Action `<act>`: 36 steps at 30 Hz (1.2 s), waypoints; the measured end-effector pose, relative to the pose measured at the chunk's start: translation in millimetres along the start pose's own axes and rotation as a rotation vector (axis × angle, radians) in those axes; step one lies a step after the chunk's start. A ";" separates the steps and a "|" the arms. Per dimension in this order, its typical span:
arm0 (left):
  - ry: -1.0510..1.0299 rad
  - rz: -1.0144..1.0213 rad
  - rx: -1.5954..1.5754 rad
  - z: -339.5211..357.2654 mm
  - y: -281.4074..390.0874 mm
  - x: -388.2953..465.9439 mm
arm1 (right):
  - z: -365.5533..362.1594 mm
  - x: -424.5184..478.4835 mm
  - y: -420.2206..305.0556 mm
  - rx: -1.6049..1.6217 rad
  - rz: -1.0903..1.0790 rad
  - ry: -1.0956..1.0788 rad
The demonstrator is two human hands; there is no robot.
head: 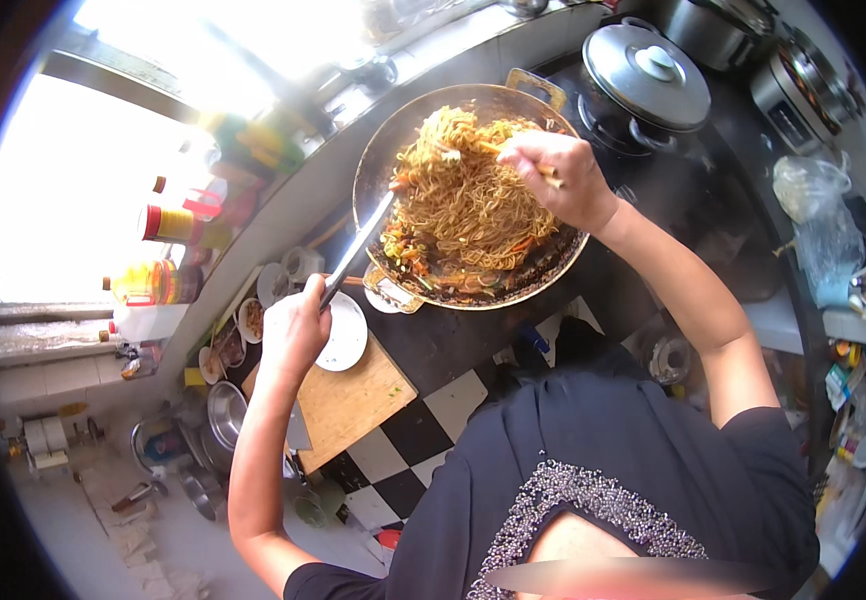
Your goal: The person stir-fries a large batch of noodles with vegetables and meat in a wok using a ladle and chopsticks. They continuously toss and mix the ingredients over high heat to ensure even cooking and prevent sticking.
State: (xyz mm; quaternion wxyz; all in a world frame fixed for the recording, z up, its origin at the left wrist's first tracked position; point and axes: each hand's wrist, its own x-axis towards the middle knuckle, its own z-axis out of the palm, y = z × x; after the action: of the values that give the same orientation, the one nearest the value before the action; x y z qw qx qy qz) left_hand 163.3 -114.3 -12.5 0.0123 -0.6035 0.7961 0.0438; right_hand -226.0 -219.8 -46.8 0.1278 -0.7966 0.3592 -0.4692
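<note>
A large two-handled wok [470, 302] holds a heap of thin brown noodles [478, 202] with carrot and green vegetable bits around it. My left hand [295, 330] is closed around the dark handle of a metal cooking utensil [361, 244], whose far end meets the noodles at the wok's left side; its tip is hidden. Over the wok's right part, my right hand [564, 176] grips wooden chopsticks [550, 174], their front ends in the raised top of the heap. A white plate [344, 334] lies below the left handle of the wok.
Behind the wok at right stands a lidded pot [646, 75]. A wooden cutting board [358, 405] with a cleaver blade [298, 429] at its edge lies lower left. Small bowls [251, 321], metal bowls [227, 414] and sill bottles [144, 281] are at left. A plastic bag [815, 195] sits right.
</note>
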 end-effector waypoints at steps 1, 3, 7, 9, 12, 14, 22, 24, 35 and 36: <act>0.029 0.025 0.031 0.3 -1.0 -4.6 | -3.6 -2.7 -13.9 -0.069 -0.050 -0.043; 0.062 0.077 0.087 -0.5 3.0 -13.3 | -8.1 -12.7 -36.9 -0.206 -0.110 -0.142; 0.112 0.104 0.249 5.2 4.2 -28.1 | -14.5 -36.8 -74.2 -0.291 -0.142 -0.279; 0.164 0.125 0.309 12.1 6.1 -35.1 | -16.7 -47.9 -86.3 -0.319 -0.134 -0.335; 0.231 0.135 0.283 26.4 7.7 -44.2 | -17.6 -62.5 -96.6 -0.362 -0.201 -0.319; 0.243 0.144 0.227 36.0 6.6 -51.4 | -25.7 -68.7 -99.9 -0.384 -0.199 -0.337; 0.254 0.133 0.095 69.3 0.0 -76.4 | -81.0 -61.0 -116.3 0.039 0.268 0.050; 0.254 0.121 0.078 73.5 0.6 -82.1 | -96.6 -53.5 -116.7 -0.032 0.562 -0.013; 0.155 -0.035 -0.084 73.1 32.6 -95.1 | -24.0 -74.3 69.1 0.519 1.118 0.299; 0.142 -0.057 -0.103 74.9 36.2 -97.2 | -18.3 -69.9 74.1 0.519 1.134 0.318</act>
State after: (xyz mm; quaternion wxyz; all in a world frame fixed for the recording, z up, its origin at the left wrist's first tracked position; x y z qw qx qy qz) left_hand 152.3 -4.9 -78.1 -0.0739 -0.6273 0.7742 0.0415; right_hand -295.9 -221.6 -123.0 0.4897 -0.3467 0.6141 -0.5128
